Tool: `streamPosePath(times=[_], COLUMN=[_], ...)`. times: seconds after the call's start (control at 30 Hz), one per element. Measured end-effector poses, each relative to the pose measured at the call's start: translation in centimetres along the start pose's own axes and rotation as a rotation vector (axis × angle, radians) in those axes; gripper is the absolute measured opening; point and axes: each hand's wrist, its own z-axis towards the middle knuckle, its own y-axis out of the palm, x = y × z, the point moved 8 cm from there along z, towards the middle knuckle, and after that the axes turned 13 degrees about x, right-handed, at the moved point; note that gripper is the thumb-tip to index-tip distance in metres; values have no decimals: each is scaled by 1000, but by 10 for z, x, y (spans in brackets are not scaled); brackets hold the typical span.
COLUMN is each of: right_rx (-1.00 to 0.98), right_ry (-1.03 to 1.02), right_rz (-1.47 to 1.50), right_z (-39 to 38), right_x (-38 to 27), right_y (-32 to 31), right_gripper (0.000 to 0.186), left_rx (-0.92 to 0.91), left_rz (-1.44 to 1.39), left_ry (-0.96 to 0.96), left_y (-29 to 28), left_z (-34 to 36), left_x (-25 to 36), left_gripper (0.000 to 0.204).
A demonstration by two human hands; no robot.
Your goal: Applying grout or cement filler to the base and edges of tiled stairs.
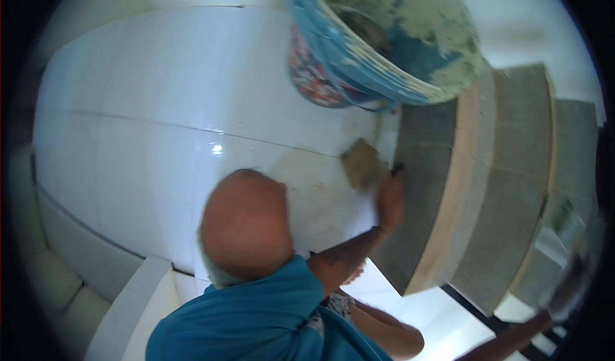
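Note:
At the lower right my right hand (pixel 567 294) reaches over the grey-tiled steps, blurred by motion. It seems closed on a flat, pale grey blade-like tool (pixel 562 234), perhaps a trowel, whose handle I cannot make out. The tool is over the outermost step (pixel 574 143). Nowhere in the picture does my left hand show. Left of the steps, another person in a blue shirt (pixel 256 319) crouches. That person's hand (pixel 389 201) is blurred beside the first step, next to a dark handle end and an olive-yellow square piece (pixel 360 162).
A large blue bucket (pixel 307 41), smeared inside with cream-coloured mix, stands at the top beside the steps. Glossy white tiles (pixel 147 162) cover the floor on the left. A pale low wall (pixel 131 303) rises at the lower left. Light wood-toned edging (pixel 451 213) runs along the steps.

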Motion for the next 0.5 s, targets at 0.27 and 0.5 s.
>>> streamPosePath(times=[0.27, 0.5], right_rx=[-554, -518], right_ry=[522, -161], right_rz=[799, 819], right_z=[-140, -130], right_x=[-223, -314], right_y=[116, 179], right_gripper=[20, 9], left_rx=[36, 55], left_rz=[194, 32], left_ry=[-43, -105], left_y=[-3, -9], left_z=[13, 21], left_x=[-13, 2], left_gripper=[26, 24])
